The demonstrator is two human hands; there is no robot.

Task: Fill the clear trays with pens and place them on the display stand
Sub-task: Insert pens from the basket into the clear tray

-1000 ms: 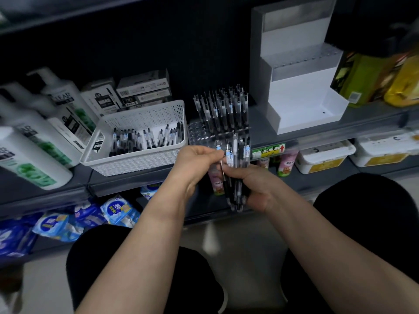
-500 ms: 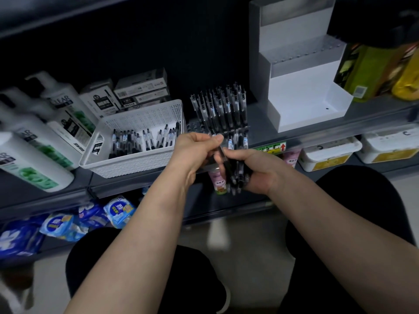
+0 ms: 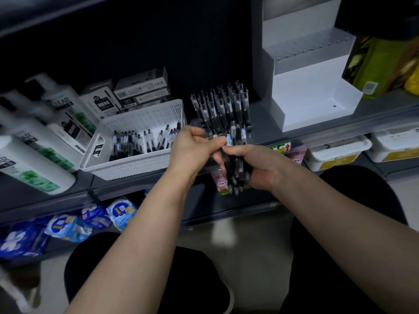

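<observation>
Your right hand [image 3: 257,169] grips the pen bundle [image 3: 238,141]; your left hand [image 3: 192,150] pinches one pen [image 3: 228,139]. Both have risen slightly toward frame centre.

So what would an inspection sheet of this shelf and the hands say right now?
Surface: grey shelf, crowded.
Job's things: tray on the shelf with upright pens; stand to its right, white, stepped, no pens on it; basket to the left holds loose pens.
Clutter: bottles far left, boxes behind the basket, green packs right of the stand.
Hands: right hand grips a bundle of pens; left hand pinches a pen at the bundle's top.
Cables: nothing seen.
Surroundings: tubs and blue packs on lower shelves.
</observation>
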